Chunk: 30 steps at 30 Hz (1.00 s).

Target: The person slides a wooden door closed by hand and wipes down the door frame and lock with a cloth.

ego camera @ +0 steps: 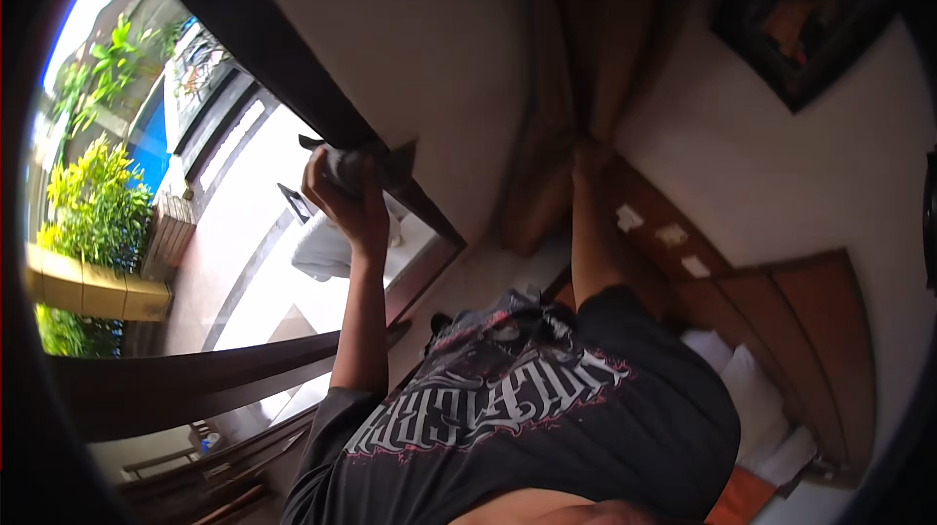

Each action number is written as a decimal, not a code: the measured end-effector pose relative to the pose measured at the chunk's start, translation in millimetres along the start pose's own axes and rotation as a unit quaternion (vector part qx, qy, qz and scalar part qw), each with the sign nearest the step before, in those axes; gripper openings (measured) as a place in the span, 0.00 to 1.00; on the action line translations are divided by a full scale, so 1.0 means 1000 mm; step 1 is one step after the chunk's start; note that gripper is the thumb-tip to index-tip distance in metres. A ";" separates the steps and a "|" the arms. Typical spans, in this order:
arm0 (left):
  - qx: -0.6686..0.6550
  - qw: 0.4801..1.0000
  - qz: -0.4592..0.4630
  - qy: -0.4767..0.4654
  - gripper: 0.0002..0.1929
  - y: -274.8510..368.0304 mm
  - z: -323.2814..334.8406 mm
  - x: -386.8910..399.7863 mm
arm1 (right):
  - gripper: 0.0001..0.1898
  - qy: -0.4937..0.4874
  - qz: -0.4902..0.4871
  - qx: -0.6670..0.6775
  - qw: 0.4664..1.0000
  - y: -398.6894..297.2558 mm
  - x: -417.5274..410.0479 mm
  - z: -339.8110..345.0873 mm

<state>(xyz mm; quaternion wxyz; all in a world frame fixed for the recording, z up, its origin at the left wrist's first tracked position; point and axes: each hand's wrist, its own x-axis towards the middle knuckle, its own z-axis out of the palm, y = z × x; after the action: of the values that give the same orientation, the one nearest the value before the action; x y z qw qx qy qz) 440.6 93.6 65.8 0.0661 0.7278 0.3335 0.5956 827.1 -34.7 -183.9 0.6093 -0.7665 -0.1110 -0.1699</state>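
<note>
My left hand [350,204] is raised at the glass door or window. Its fingers are wrapped around a bunched dark grey cloth [345,165], which is up against the glass near the dark frame [315,78]. On the other side, my right arm reaches up to a long brown curtain [538,196]. The curtain's folds draw together at my right hand [590,156], which seems to grip them; shadow and blur hide its fingers.
Through the glass show a patio [241,174], a blue pool [152,137] and green shrubs [99,203]. To the right stand a wooden headboard [790,313] and white pillows [754,386]. A framed picture [794,20] hangs on the wall. A dark rail [219,375] crosses the lower left.
</note>
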 end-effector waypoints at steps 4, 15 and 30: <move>0.011 1.000 -0.015 0.013 0.33 -0.015 -0.025 -0.004 | 0.21 -0.185 0.148 -0.269 0.933 0.003 -0.008 -0.033; -0.070 0.996 -0.051 0.020 0.33 0.004 -0.004 -0.024 | 0.32 -0.103 0.098 -0.179 0.974 -0.024 -0.018 -0.070; -0.082 0.995 -0.048 0.002 0.40 0.009 -0.011 -0.023 | 0.33 -0.345 0.179 -0.092 0.917 -0.107 -0.011 -0.039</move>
<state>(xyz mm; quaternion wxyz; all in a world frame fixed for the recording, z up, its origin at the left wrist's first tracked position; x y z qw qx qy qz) 432.2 70.8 54.8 0.1541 0.7019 0.3182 0.6183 771.3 -46.8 -84.5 0.4800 -0.8372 -0.1590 0.2082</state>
